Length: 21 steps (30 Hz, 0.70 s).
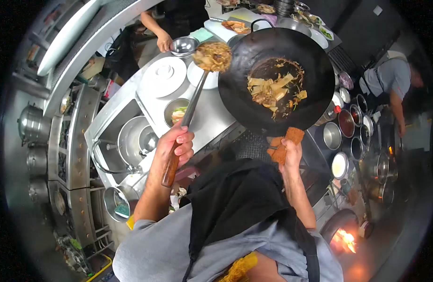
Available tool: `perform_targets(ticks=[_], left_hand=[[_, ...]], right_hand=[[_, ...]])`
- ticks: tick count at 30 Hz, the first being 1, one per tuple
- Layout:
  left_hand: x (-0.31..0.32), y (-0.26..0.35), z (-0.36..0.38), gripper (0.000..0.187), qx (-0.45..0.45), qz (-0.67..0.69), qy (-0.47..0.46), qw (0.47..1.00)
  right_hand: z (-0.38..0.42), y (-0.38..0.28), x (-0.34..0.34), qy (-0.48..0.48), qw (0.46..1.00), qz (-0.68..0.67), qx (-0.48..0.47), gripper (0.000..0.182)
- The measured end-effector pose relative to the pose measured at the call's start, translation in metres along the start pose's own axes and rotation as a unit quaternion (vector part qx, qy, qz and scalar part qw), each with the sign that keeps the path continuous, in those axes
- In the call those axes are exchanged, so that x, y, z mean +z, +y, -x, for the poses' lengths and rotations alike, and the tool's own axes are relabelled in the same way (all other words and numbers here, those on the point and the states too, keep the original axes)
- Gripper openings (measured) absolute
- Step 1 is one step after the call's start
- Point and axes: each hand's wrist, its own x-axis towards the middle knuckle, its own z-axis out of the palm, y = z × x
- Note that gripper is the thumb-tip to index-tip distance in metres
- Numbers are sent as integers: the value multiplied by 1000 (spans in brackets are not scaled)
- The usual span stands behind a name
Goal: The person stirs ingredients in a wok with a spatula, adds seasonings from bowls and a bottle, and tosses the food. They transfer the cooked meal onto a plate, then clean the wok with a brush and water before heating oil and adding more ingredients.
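My left hand [179, 144] is wrapped around the wooden handle of a long ladle [194, 101]. Its bowl is heaped with browned, stir-fried food [212, 55] and hangs above the edge of a white plate [196, 75]. In my right hand [292, 152] is a folded brown cloth [295, 136], gripped at the near rim of a large black wok [235, 94]; the wok's handle there is mostly hidden. The wok is held up over the counter. Pale flat slices and thin shreds of food [270, 91] lie inside it.
Flames rise from a burner [344, 239] at lower right. Several seasoning bowls [346, 123] stand right of the wok. Another person's hand [165, 43] touches a steel bowl [184, 46]. A second person [390, 80] works at far right. A white lid [164, 77] sits on the counter at left.
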Motion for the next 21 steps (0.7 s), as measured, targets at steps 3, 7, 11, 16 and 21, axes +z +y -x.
perform_targets(ticks=[3,7,11,16,21], left_hand=[[-10,18,-16,37,40,-30,44,998],[-21,36,-40,44,46,-100,154,982],[-38,36,-69,42,60,-168,185,966],[-66,18,-90,83,69,-384,231,892],[-41,6,-90,78,51,-566,327,755]], right_hand=[[-13,-16,25,16,1000,25,-7,38],[-48,-3,14,22,996,47,-67,39],[-61,-14,17,32,995,49,-81,40],[-78,-23,15,33,994,44,-91,39],[-111,-26,8,21,993,66,-95,31]])
